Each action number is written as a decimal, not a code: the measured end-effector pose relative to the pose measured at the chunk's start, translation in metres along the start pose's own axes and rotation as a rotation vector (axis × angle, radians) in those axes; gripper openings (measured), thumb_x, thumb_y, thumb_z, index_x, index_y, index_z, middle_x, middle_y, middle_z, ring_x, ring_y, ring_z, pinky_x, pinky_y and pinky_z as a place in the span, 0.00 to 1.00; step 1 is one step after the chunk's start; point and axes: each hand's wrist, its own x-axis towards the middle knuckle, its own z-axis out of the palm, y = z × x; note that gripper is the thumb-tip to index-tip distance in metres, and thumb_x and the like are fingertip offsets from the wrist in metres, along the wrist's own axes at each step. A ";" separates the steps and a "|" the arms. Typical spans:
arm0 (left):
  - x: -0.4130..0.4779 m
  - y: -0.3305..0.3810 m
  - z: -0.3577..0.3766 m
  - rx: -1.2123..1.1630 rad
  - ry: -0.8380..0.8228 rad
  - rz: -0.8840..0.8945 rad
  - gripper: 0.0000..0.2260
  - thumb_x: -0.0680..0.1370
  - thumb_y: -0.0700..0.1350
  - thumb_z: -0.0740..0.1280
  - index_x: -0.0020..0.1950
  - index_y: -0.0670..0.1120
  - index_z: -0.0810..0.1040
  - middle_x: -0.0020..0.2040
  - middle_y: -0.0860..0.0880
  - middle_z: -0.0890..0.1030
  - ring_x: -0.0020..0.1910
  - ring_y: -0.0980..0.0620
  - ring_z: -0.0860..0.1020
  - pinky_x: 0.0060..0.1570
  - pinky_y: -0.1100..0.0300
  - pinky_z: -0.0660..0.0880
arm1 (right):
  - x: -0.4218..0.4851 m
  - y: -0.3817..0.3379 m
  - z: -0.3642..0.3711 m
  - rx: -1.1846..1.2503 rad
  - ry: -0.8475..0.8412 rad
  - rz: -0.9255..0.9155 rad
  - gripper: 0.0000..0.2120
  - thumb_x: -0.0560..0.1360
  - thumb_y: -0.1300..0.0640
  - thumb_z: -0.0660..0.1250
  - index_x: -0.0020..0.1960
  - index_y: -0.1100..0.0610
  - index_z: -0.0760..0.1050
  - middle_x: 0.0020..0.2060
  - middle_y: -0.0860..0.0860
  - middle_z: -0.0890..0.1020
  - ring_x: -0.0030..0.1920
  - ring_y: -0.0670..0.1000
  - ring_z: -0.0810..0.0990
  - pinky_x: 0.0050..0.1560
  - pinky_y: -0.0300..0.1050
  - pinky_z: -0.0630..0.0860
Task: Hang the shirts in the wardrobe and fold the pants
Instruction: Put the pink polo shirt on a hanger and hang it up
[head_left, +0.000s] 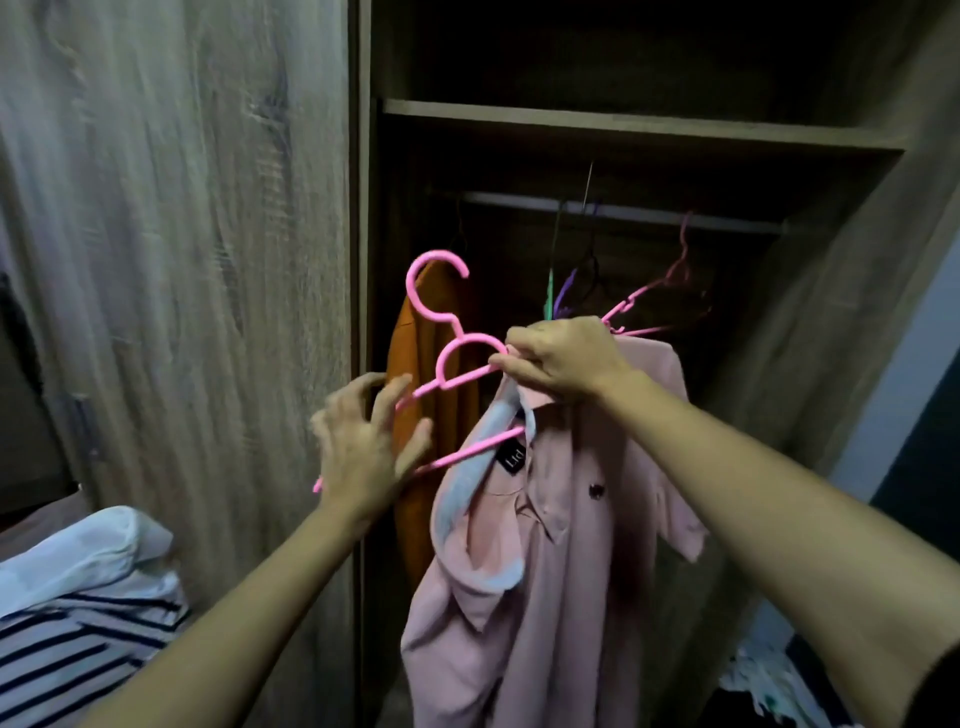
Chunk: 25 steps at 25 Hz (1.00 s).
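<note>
- Striped cloth (78, 654), navy bands on pale knit, lies crumpled at the near left. A smooth white garment (88, 545) is bunched on top of it.
- The pink shirt (561, 545) hangs in the middle, in front of the open wardrobe and not yet on the rail. It is a soft, matte weave with short sleeves, a pale grey-blue collar lining, a black neck label and a small dark chest emblem.
- The left hand (363, 447) is blurred, with its fingers spread and half bent in front of the hanger's left end. I cannot tell whether it touches the hanger.
- The right hand (561, 364) has its fingers curled tight, pinching the bunched collar together with the hanger's upper bar.
- The pink hanger (452, 364) is thin, glossy moulded plastic with a round hook and a looped neck. It sits tilted, and its lower bar slips into the shirt's neck opening.
- An orange garment (431, 415) with a dense matte weave hangs just behind, at the wardrobe's left.
- The wardrobe door (182, 260) stands at the left, pale and wood-grained.
- Bare wiry hangers (675, 291) in pink, purple and green hang from the far metal rail (623, 210).
- A flat wooden shelf (623, 124) runs above the rail.
</note>
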 end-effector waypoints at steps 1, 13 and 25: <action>-0.013 0.011 0.003 -0.015 0.023 0.026 0.16 0.72 0.56 0.62 0.56 0.51 0.73 0.54 0.43 0.72 0.53 0.44 0.70 0.50 0.51 0.63 | 0.005 0.000 -0.003 0.022 0.024 0.041 0.23 0.73 0.36 0.53 0.34 0.54 0.69 0.29 0.52 0.79 0.31 0.57 0.80 0.27 0.41 0.61; 0.012 -0.042 0.017 -0.851 -0.779 -0.508 0.33 0.53 0.49 0.70 0.59 0.49 0.77 0.62 0.48 0.76 0.58 0.53 0.77 0.48 0.62 0.77 | -0.019 0.030 -0.030 0.052 0.111 0.365 0.25 0.68 0.36 0.54 0.35 0.54 0.79 0.30 0.53 0.81 0.35 0.57 0.79 0.33 0.41 0.62; 0.084 -0.035 -0.021 -0.691 -1.081 -0.203 0.15 0.67 0.37 0.70 0.49 0.52 0.84 0.39 0.58 0.83 0.41 0.61 0.80 0.43 0.66 0.77 | -0.067 0.070 0.005 0.129 -0.070 0.350 0.23 0.67 0.41 0.55 0.30 0.59 0.75 0.27 0.56 0.78 0.30 0.58 0.77 0.30 0.48 0.71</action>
